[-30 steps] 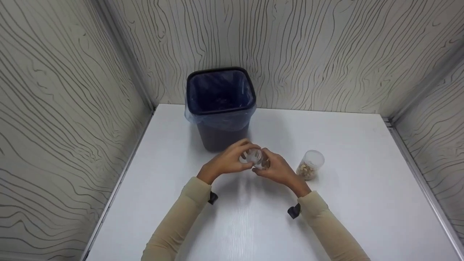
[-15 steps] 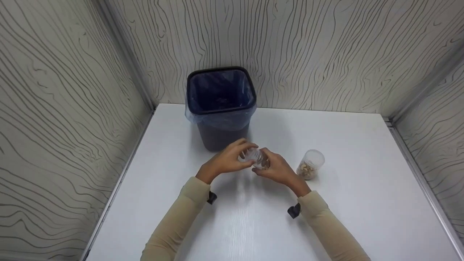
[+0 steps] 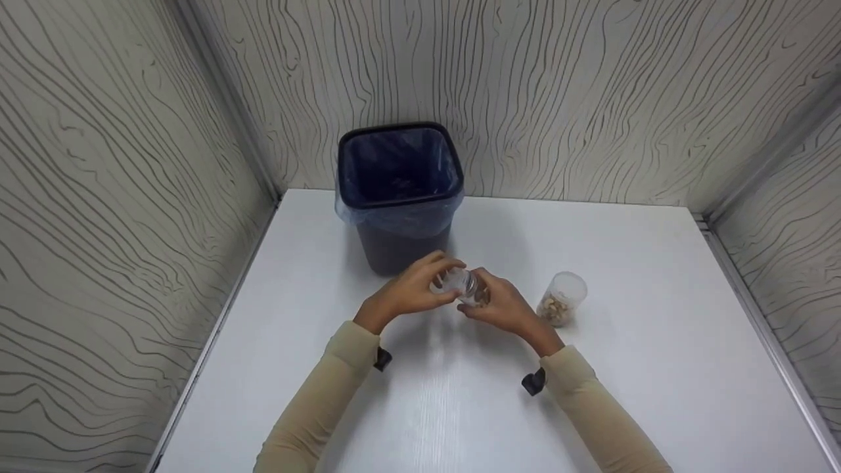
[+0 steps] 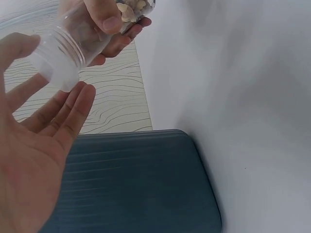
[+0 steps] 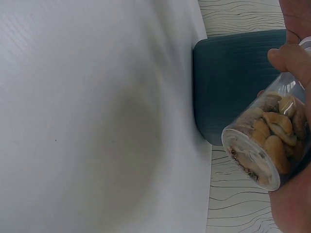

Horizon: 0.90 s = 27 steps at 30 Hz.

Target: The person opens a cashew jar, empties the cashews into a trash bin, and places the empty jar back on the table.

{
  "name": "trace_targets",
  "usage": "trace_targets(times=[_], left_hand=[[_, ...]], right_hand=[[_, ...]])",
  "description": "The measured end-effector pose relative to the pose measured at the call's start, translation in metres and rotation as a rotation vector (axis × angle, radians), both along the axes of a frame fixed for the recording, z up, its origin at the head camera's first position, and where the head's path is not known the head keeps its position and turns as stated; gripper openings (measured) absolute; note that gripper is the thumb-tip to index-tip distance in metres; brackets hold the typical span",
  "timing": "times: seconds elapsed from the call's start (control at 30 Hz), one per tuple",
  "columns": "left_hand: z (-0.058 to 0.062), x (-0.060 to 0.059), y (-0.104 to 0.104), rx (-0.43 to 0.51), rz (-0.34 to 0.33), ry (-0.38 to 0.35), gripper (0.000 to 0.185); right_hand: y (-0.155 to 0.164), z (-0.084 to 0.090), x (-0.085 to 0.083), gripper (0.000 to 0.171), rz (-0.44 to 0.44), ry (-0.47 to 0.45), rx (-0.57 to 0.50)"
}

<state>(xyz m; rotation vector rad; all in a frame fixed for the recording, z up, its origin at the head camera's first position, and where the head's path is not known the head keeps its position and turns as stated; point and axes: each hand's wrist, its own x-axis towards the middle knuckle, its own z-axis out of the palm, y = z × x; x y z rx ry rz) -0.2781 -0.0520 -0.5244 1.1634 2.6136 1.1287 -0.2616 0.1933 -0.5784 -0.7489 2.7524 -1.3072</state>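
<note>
A clear plastic jar (image 5: pixel 274 133), tilted over the table, has cashew nuts gathered at its base end. My right hand (image 3: pixel 502 303) grips the jar's body, its thumb (image 4: pixel 104 17) lying along the side in the left wrist view. At the other end, the fingers and thumb of my left hand (image 3: pixel 415 289) pinch the frosted lid (image 4: pixel 56 68). Screw threads (image 4: pixel 73 46) show right beside that lid. To the right of my hands stands a second clear jar (image 3: pixel 562 299) with a frosted top and nuts in its lower part.
Behind my hands is a dark trash bin (image 3: pixel 404 246) lined with a blue plastic bag (image 3: pixel 420 220), near the back wall (image 3: pixel 558 98). The white table (image 3: pixel 420 420) is bounded by wood-patterned panels at the back and both sides.
My left hand has shifted slightly left with the lid, and more of the jar's threaded neck shows between the hands. My right hand and the second jar stay in place.
</note>
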Motion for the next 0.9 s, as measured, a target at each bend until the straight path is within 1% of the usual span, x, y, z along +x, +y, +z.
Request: trace_targets(times=[0.13, 0.4, 0.67, 0.77, 0.9], left_hand=[[0.0, -0.0006, -0.0001, -0.001, 0.003, -0.009, 0.048], [-0.0003, -0.0012, 0.0001, -0.006, 0.019, 0.0, 0.047], [-0.0008, -0.0008, 0.0009, 0.046, 0.007, -0.056, 0.049], [-0.0011, -0.0007, 0.0008, 0.055, 0.01, -0.061, 0.049], [-0.0014, -0.0014, 0.0005, 0.071, 0.013, -0.065, 0.045]], right_hand=[[-0.0001, -0.0004, -0.0003, 0.055, -0.013, 0.007, 0.01], [0.0008, 0.0, -0.0014, 0.054, -0.043, 0.007, 0.007], [0.0032, 0.0013, -0.0012, 0.053, -0.05, 0.008, 0.008], [0.0038, 0.0023, -0.0012, 0.052, -0.05, 0.004, -0.001], [0.0042, 0.0037, -0.0011, 0.052, -0.052, -0.007, -0.015]])
